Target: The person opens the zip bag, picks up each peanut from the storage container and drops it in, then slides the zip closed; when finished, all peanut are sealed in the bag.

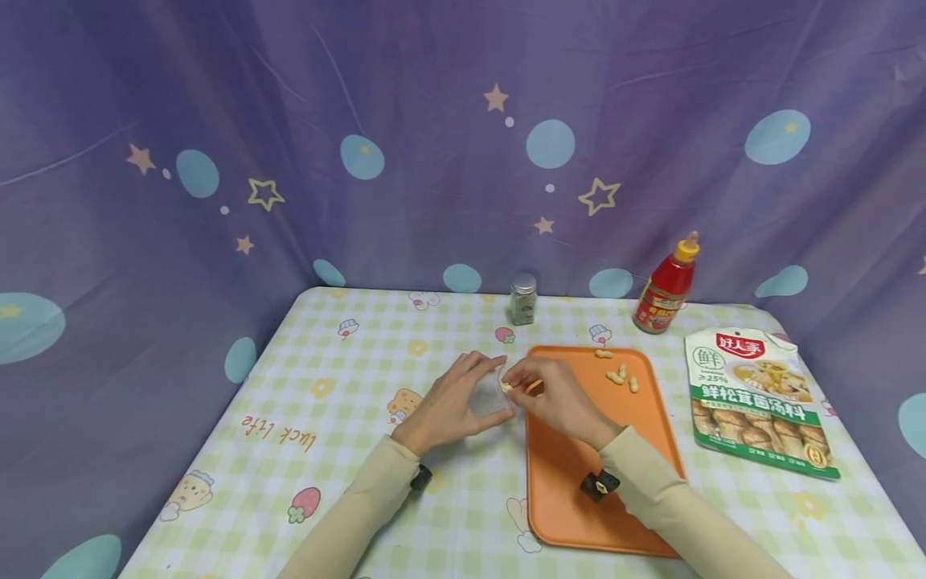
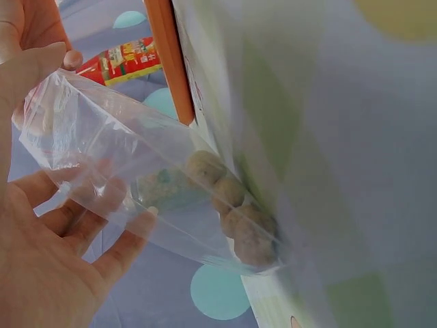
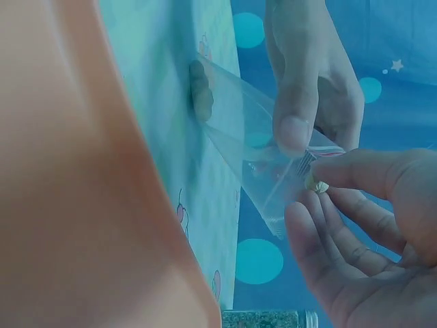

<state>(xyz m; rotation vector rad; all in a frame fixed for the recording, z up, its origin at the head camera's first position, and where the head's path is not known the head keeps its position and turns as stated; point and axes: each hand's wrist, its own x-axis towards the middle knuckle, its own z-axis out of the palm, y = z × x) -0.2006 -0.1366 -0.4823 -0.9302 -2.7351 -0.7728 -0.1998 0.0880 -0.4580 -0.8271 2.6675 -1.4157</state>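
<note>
A purple curtain (image 1: pixel 448 88) with stars and blue ovals hangs across the far side and down both sides. Before it stands the worktop (image 1: pixel 369 362), covered in a pale checked cloth with strawberries and little bears. An orange tray (image 1: pixel 571 494) lies right of the middle, its long edges running from near to far. To its right a green and white pouch (image 1: pixel 760 402) lies flat, and just beyond the tray's far right corner a red bottle (image 1: pixel 665 289) with a yellow cap stands upright.

Two hands meet at the tray's left edge. The left hand (image 1: pixel 450 406) has thumb and fingers curved round the mouth of a clear bag (image 2: pixel 150 160), just left of the tray. The right hand (image 1: pixel 560 398) pinches a small peanut (image 3: pixel 316 183) between thumb and fingers at that mouth.

A small jar (image 1: pixel 523 301) with a metal lid stands past the tray's far left corner. A few peanuts (image 2: pixel 249 232) sit in the bag's bottom; some loose ones (image 1: pixel 616 376) lie at the tray's far end.
</note>
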